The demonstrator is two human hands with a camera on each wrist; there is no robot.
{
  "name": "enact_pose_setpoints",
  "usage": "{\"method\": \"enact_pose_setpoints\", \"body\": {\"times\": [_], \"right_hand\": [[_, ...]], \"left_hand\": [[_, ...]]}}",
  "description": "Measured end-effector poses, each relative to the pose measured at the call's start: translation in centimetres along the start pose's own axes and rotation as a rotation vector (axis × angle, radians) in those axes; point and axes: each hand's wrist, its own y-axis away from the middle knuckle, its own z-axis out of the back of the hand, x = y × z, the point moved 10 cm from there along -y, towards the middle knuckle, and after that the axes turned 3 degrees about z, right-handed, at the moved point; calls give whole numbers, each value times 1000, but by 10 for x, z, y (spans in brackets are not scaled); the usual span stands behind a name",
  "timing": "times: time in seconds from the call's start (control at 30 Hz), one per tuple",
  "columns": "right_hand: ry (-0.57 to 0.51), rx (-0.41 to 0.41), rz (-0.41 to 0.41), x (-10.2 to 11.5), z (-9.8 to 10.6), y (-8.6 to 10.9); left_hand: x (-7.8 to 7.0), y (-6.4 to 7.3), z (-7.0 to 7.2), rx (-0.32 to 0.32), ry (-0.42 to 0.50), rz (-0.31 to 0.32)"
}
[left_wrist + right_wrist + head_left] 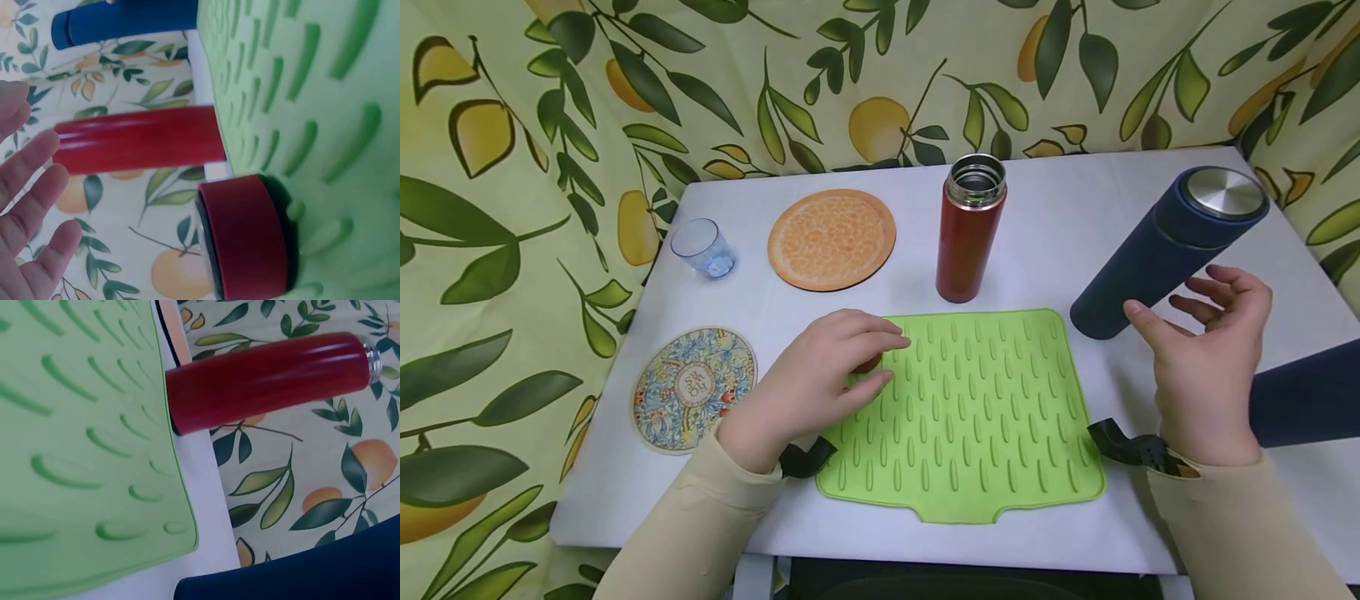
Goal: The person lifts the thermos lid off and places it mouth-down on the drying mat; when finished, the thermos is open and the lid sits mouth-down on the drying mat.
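My left hand [831, 375] hovers with loosely bent fingers over the left part of a green ridged mat [977, 408]. Beneath it, mostly hidden in the head view, a red bottle lid [247, 240] sits on the mat; the left wrist view shows the fingers [47, 194] apart from it. My right hand [1210, 367] is beside an upright dark blue insulated bottle [1150, 258] with a steel-topped lid, thumb and fingers spread near its side. A red insulated bottle [966, 242] stands behind the mat with its steel mouth uncovered.
At the back left are a small blue glass [703, 250] and a round orange mat [831, 237]. A round patterned coaster [696, 387] lies near my left forearm. A dark blue object [1311, 396] is cut off at the right edge. Patterned cloth [880, 83] hangs behind the table.
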Motion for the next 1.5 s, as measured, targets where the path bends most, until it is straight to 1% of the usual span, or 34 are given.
{"method": "enact_pose_setpoints", "body": {"times": [0.1, 0.2, 0.27, 0.37, 0.5, 0.63, 0.73, 0.77, 0.9, 1.03, 1.13, 1.2, 1.27, 1.37, 1.5], "right_hand": [[62, 49, -30, -3, -5, -8], [130, 78, -25, -5, -10, -14], [148, 85, -17, -5, -12, -17], [107, 86, -15, -5, -16, -20], [75, 73, 10, 0, -21, -20], [150, 53, 96, 10, -28, -13], [213, 52, 187, 21, -37, -4], [217, 56, 215, 24, -40, -1], [222, 105, 352, 43, -55, 17], [191, 197, 508, 65, -74, 42], [169, 276, 589, 75, -86, 62], [167, 329, 613, 78, -93, 73], [161, 383, 617, 80, -100, 82], [143, 458, 622, 82, -107, 94], [135, 521, 644, 84, -112, 106]], "left_hand": [[-8, 2, 2, -9, 1, -32], [-15, 4, 3, -23, 4, -55], [-20, 6, 5, -41, 10, -72], [-27, 7, 7, -75, 24, -102], [-34, 8, 11, -121, 37, -124], [-38, 7, 14, -155, 37, -129], [-41, 2, 18, -165, 26, -129], [-43, 0, 21, -168, 20, -130], [-49, -13, 38, -192, -6, -148], [-61, -29, 64, -219, -17, -183], [-69, -40, 78, -194, -16, -199], [-74, -47, 83, -154, -17, -208], [-78, -52, 83, -102, -21, -216], [-84, -56, 82, -27, -22, -235], [-86, -56, 82, 36, 13, -242]]}}
